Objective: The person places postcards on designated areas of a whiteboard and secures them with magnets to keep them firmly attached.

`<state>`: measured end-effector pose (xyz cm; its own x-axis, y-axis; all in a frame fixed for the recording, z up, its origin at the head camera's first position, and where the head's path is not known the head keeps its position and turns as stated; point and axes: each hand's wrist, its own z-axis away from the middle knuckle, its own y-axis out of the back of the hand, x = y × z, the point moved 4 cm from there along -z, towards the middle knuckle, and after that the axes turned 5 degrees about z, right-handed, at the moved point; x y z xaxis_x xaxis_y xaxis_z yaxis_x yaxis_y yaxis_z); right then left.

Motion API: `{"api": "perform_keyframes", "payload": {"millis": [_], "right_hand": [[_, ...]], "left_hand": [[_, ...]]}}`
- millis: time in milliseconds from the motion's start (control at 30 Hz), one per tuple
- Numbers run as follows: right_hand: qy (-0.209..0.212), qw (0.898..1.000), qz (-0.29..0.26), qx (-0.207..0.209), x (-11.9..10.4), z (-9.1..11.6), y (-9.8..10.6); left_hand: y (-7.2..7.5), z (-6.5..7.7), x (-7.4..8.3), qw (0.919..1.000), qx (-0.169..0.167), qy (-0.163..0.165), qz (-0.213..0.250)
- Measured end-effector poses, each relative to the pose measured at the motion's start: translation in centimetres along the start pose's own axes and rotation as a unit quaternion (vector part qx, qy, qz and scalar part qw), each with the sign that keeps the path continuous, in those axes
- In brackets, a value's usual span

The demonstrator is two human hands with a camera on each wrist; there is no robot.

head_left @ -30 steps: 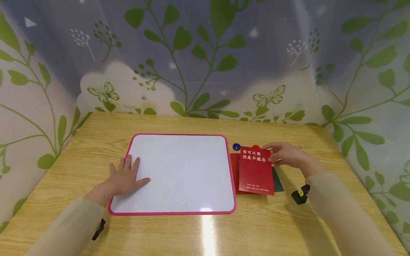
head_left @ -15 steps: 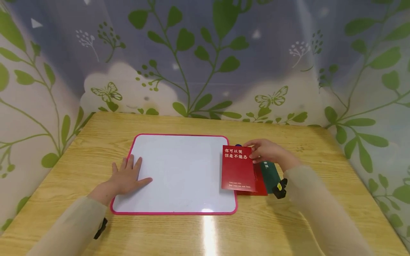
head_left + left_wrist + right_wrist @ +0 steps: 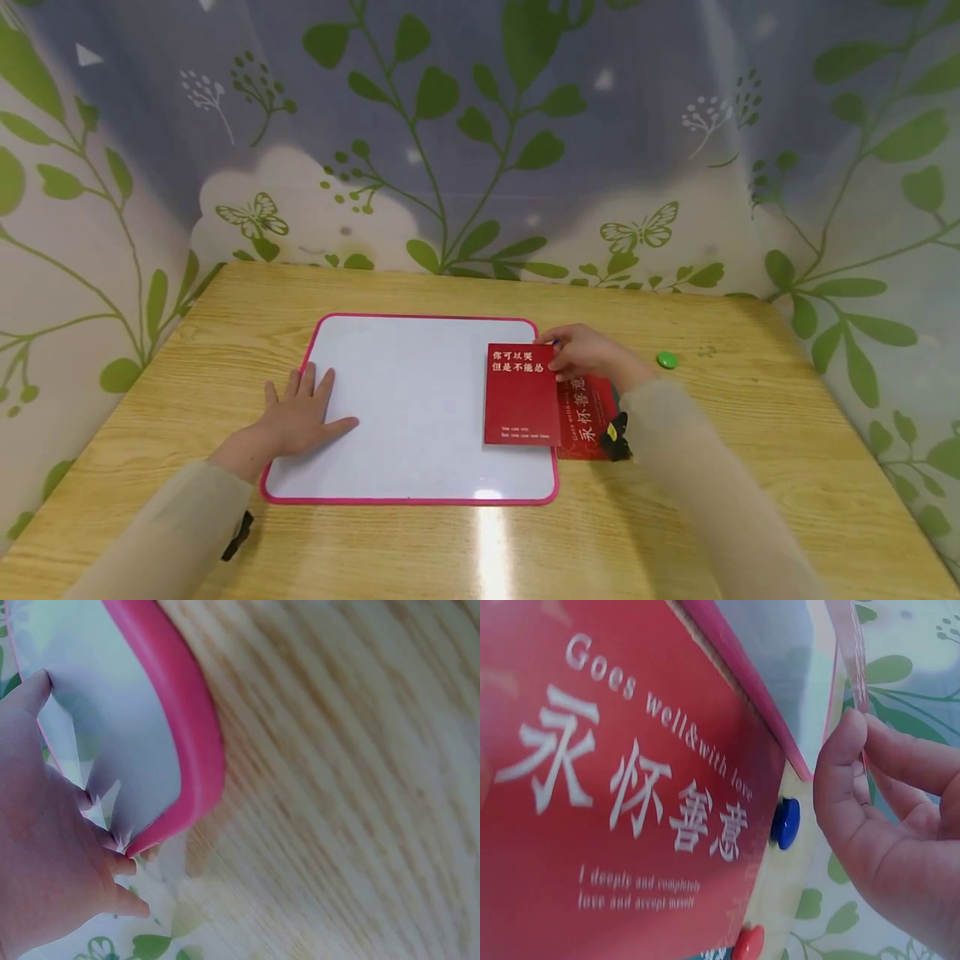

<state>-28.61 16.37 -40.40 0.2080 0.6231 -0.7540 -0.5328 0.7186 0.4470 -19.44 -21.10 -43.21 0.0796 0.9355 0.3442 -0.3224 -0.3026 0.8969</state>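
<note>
The whiteboard (image 3: 405, 408) looks smooth and glossy; over its right edge, a paper-like card (image 3: 522, 400); beneath it, glossy wood-grained bench (image 3: 375, 550).

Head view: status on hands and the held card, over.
Left hand spread on the whiteboard. Right hand pinching red "You can cry" card over the board's right edge. No obstruction visible.

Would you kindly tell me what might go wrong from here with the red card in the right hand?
The right hand pinches the held card only near its upper right edge, so it might tilt or slip over the whiteboard. The blue button lies close to that hand and might get knocked. The left hand rests at the whiteboard's left side; if that hand lifted, the board could perhaps shift.
</note>
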Motion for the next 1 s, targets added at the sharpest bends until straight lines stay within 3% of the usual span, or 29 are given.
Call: {"api": "perform_keyframes", "payload": {"millis": [567, 1000], "right_hand": [[-0.032, 0.998, 0.036, 0.031, -0.2, -1.6, -1.7], [-0.014, 0.998, 0.055, 0.036, -0.5, -1.6, -2.3]], "left_hand": [[-0.1, -0.1, -0.4, 1.0000, 0.005, -0.006, 0.004], [-0.2, -0.4, -0.2, 1.0000, -0.003, 0.001, -0.002]]}}
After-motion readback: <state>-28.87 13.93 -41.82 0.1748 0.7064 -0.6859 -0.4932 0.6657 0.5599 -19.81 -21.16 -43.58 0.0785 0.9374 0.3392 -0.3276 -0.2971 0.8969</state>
